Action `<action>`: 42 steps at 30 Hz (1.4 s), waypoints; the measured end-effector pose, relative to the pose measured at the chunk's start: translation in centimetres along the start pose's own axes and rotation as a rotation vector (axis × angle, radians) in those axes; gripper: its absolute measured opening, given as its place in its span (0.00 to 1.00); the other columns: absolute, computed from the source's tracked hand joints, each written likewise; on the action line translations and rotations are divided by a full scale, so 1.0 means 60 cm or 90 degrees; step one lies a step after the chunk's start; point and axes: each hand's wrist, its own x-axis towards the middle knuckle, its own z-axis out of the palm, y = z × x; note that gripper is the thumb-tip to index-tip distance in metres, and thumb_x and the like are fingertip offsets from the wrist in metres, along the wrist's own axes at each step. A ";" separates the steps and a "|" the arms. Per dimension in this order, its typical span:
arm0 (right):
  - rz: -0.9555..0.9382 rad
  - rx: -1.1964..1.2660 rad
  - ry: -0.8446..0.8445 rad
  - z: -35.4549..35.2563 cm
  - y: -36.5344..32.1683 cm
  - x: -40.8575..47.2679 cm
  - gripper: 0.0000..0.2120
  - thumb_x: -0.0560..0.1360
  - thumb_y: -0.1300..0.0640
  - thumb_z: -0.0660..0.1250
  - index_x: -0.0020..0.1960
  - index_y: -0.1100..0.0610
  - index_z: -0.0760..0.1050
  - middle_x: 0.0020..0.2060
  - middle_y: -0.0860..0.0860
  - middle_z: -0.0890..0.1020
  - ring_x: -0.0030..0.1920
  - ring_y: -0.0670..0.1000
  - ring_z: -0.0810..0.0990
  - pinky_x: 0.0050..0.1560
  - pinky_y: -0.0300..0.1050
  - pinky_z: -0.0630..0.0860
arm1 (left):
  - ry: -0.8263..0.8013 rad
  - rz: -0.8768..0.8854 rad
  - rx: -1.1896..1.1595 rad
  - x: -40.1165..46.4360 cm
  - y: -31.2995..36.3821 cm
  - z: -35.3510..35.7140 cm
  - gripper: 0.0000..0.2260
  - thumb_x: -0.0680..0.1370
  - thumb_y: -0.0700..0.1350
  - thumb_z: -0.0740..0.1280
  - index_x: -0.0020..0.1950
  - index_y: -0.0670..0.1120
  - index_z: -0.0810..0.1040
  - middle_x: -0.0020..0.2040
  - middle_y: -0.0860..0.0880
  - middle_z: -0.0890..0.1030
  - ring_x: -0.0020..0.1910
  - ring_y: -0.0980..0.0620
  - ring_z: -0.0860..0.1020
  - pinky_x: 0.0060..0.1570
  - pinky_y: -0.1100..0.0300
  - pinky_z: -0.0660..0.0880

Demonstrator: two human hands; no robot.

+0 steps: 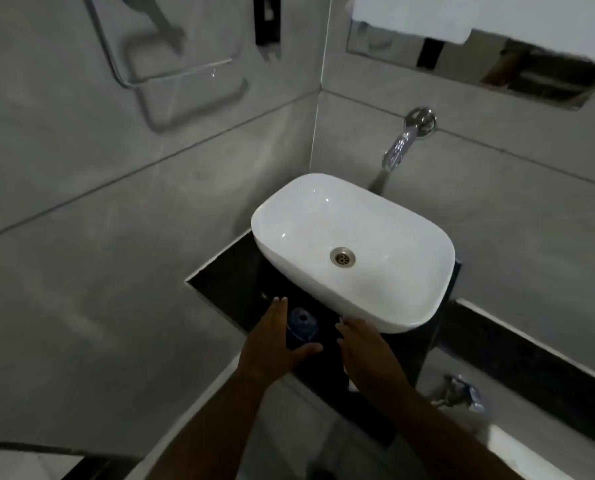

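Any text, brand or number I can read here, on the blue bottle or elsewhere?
No text reads anywhere.
Blue bottle between left hand and right hand: seen from above, no label shows.
Blue-and-white wrapper at lower right: too blurred to read.
White basin: no mark visible.

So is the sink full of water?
Empty. The sink has its drain showing plainly at the bottom with no water over it, and no stream falls from the tap.

Bare forearms [216,414], bare left hand [273,344], bare right hand [370,355]
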 end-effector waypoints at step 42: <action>0.058 0.050 -0.200 -0.166 -0.060 0.143 0.08 0.70 0.54 0.71 0.49 0.52 0.79 0.40 0.50 0.77 0.40 0.51 0.76 0.38 0.42 0.72 | 0.155 0.105 0.148 0.032 -0.038 0.051 0.46 0.70 0.72 0.60 0.76 0.42 0.58 0.77 0.40 0.59 0.77 0.42 0.52 0.74 0.43 0.54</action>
